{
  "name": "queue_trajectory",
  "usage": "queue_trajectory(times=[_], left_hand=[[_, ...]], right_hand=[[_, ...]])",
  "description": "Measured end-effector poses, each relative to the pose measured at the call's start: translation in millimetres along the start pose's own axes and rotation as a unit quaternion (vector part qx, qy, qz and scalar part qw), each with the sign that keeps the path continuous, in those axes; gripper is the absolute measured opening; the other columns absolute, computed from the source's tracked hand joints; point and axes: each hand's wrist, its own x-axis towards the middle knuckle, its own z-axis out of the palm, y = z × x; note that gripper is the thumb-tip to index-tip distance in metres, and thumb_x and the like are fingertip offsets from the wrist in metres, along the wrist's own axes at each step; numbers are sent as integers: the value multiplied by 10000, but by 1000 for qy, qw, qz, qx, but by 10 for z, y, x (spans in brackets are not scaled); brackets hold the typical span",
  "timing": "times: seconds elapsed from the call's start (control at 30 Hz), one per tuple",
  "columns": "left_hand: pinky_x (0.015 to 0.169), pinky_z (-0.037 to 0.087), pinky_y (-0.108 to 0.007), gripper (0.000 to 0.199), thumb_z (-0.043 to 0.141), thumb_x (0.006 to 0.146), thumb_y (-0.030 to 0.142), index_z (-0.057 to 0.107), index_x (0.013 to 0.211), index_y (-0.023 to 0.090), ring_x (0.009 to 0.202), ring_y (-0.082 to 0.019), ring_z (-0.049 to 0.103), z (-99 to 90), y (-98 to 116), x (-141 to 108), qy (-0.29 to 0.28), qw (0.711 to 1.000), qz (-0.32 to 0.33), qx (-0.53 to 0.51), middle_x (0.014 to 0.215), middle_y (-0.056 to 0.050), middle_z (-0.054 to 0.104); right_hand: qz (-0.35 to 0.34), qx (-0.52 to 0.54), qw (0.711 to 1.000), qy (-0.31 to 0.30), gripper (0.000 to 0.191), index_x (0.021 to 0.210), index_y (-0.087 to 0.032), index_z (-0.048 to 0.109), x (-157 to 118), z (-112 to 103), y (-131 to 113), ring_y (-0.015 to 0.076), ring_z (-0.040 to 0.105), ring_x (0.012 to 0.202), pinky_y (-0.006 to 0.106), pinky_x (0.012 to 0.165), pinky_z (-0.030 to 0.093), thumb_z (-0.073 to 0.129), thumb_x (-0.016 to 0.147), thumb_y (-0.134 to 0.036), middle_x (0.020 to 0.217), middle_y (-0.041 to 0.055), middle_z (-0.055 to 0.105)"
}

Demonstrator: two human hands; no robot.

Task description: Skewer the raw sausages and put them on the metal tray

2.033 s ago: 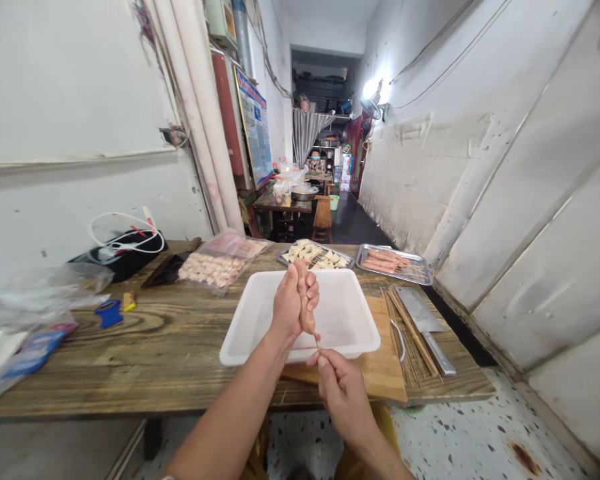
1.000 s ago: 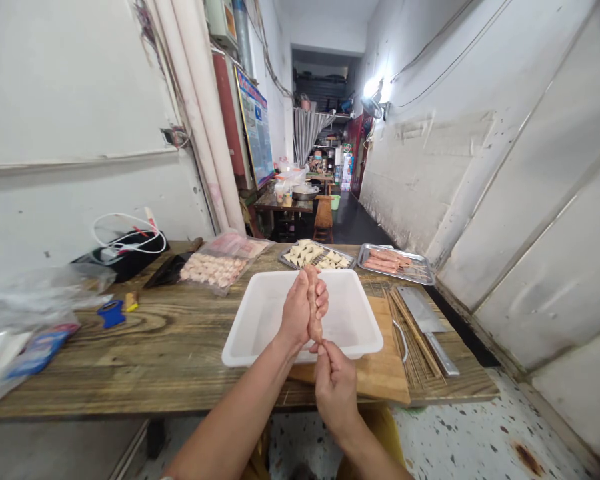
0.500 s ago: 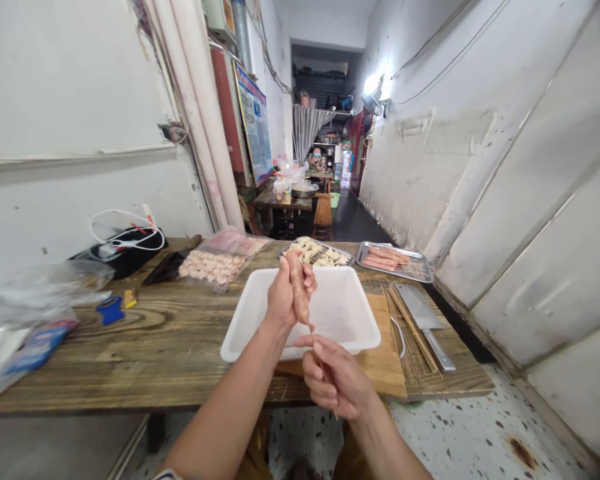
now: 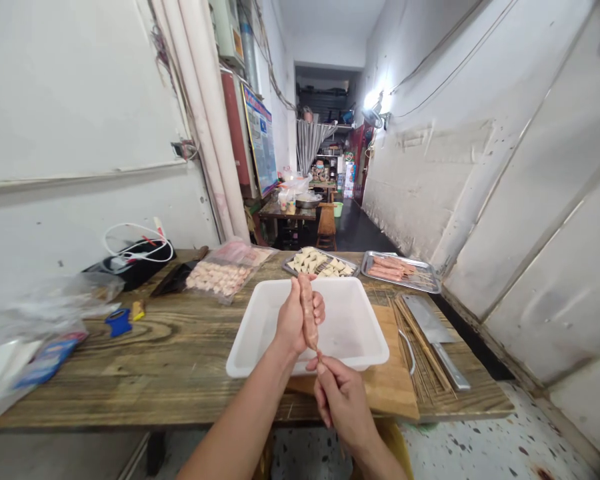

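Note:
A long piece of pink minced meat on a skewer is cradled in my left hand, whose fingers curl round it from behind. Below it, my right hand pinches the skewer near the lower end of the meat. Both hands are over the near part of a white plastic tub. The tub partly covers a wooden cutting board. Most of the skewer's lower part is hidden by my right hand.
Behind the tub are a tray of pale cut pieces and a metal tray of skewered meat. Bare skewers and a cleaver lie right. Bagged meat and a blue object are left. A person sits far back.
My right thumb and fingers have closed in around the skewer just under the meat. The meat stands more upright in my left hand. The whole view has shifted slightly.

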Motion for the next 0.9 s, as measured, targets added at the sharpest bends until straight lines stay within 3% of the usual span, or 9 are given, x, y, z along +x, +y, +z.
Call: queue_trajectory(times=[0.23,0.47,0.7,0.9], left_hand=[[331,309,-158,455,523,774,619,479,989,221,365,-71,384,69,-76,-88,89,981,134,109,541,68,428],[320,315,-149,378,556,783,560,455,919,222,362,-64,380,92,-127,-140,72,980,113,149,558,68,440],[321,314,-144,325,567,790,512,449,890,226,365,-61,401,148,-142,-149,115,973,127,156,567,74,449],[361,370,-162,271,600,785,432,495,882,202,444,-68,465,118,-169,-148,139,965,162,151,660,40,509]], right_hand=[[8,38,999,39,450,999,-128,569,-4,34,200,38,181,335,165,331,152,489,861,-549,429,-125,302],[-76,-129,987,59,382,813,-180,560,-126,-13,253,86,254,430,207,393,177,400,912,-513,499,-77,284],[-111,-145,976,121,393,793,-189,616,-94,15,264,153,431,516,234,443,327,411,894,-509,520,-11,437],[-130,-152,971,133,375,804,-198,620,-86,54,309,156,431,512,246,451,338,403,901,-488,533,-4,445]])
